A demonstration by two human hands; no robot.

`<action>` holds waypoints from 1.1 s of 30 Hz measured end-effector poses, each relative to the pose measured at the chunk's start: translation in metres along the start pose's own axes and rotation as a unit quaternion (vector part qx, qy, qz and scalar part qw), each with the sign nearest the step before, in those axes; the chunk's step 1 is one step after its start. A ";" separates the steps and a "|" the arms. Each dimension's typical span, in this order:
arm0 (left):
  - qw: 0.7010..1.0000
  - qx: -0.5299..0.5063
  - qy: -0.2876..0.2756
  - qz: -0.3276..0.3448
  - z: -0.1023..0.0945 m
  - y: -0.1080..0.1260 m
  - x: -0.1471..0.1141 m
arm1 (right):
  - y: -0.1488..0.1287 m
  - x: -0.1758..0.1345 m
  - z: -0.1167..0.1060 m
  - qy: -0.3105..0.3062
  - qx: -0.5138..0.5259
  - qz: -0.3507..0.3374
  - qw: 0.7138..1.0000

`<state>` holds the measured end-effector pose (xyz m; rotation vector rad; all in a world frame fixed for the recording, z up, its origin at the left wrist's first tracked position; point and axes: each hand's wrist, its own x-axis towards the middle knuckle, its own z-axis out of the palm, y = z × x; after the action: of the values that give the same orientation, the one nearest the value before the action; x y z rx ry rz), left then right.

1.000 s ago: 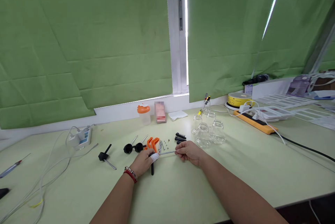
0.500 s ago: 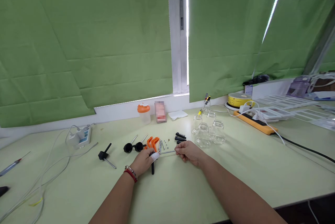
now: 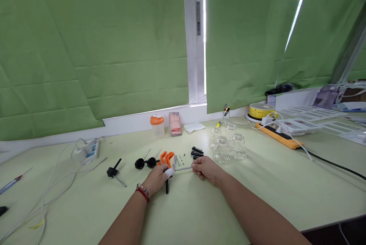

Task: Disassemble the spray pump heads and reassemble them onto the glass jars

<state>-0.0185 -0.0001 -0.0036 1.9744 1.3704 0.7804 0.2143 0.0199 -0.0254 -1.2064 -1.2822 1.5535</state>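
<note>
My left hand, a white wrap on its thumb, is closed around a black piece whose handle sticks out below the fingers. Most of that piece is hidden by the hand. A thin metal rod runs rightward from the left thumb, and my right hand pinches its far end. Just beyond the hands lie orange curved parts, small metal pins and black ribbed pieces. Two round black parts with metal rods lie behind the left hand.
A black part with a handle and rod lies to the left, near white cables and a power strip. Several glass jars stand at right, before an orange power strip. An orange-lidded cup stands at the back.
The rod's angle has shifted slightly, with its right end now a little higher than its left. Both hands keep their hold; the whole view has dipped slightly.
</note>
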 end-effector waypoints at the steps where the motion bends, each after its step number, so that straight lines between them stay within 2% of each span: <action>1: 1.000 0.000 0.000 0.000 0.000 0.000 0.000 | 0.000 0.000 0.000 0.002 -0.002 0.001 1.000; 22: 0.999 0.010 -0.033 -0.041 0.001 0.000 0.003 | 0.000 0.000 0.006 0.027 -0.064 0.010 0.998; 33: 0.999 0.007 -0.031 -0.044 0.002 -0.001 0.003 | -0.005 -0.005 0.010 0.050 -0.068 0.011 0.996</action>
<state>-0.0172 0.0031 -0.0052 1.9192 1.4199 0.6657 0.2056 0.0133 -0.0185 -1.3710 -1.3302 1.4223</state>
